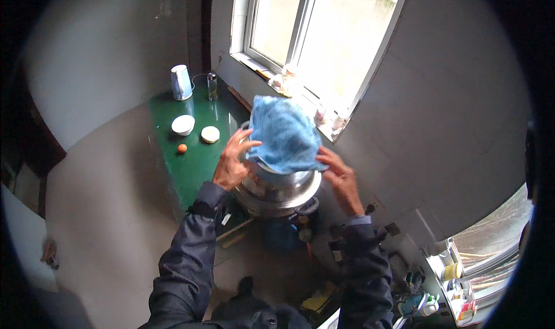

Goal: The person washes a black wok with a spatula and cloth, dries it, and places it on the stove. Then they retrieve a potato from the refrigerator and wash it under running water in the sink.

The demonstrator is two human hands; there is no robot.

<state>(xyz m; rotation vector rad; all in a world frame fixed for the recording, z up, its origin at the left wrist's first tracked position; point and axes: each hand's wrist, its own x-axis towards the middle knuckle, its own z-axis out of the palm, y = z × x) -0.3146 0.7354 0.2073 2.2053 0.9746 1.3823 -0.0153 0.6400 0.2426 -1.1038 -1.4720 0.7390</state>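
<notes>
A blue cloth [283, 135] lies spread over the top of a shiny metal pot [277, 197] with a wide rim, hiding most of what is beneath it. At the cloth's left edge is my left hand [233, 162], its fingers apart and touching the fabric. On the other side, my right hand [341, 181] has its fingers closed on the cloth's near right corner. The pot stands at the near end of a green table [196, 176].
On the table are a white bowl [183, 125], a small pale round dish [210, 135], an orange-brown egg [182, 149], an electric kettle [181, 83] and a clear bottle [212, 87]. A bright window [341, 34] is beyond. Shelves with containers [452, 271] stand at the lower right.
</notes>
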